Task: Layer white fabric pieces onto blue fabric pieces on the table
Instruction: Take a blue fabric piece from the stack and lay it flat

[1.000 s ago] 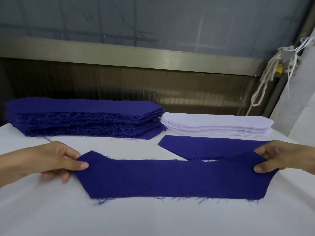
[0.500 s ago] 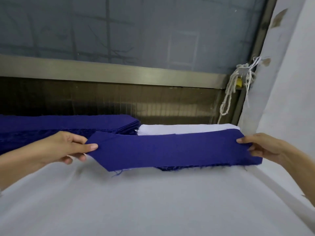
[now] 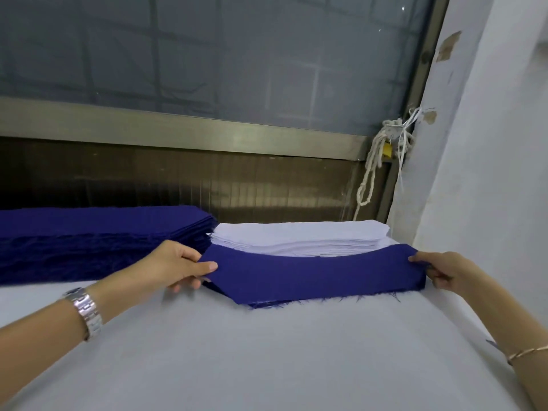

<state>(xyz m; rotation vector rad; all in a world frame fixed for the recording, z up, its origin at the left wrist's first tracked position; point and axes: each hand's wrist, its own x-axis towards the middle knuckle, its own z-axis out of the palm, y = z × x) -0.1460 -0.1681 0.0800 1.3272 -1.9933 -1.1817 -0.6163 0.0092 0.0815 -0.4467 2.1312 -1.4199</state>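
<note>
One blue piece (image 3: 311, 277) — ends tight in left fingers (image 3: 204, 266), right fingers (image 3: 421, 258) — one blue stack (image 3: 103, 232), one white stack (image 3: 296, 235)

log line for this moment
left grip: pinches long dark blue fabric piece, left end | right grip: pinches right end | white fabric stack: behind

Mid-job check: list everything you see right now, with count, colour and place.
blue fabric piece: one, dark blue, held at both ends, in front of the white stack
blue stack: one, dark blue, rear left of table
white stack: one, white, rear, right of the blue stack
table: one, white cover, foreground
rope: one, off-white, hanging by window frame, right
wristwatch: one, silver, left wrist
bracelet: one, gold, right wrist
left hand: pinches the piece's left end
right hand: pinches the piece's right end
</note>
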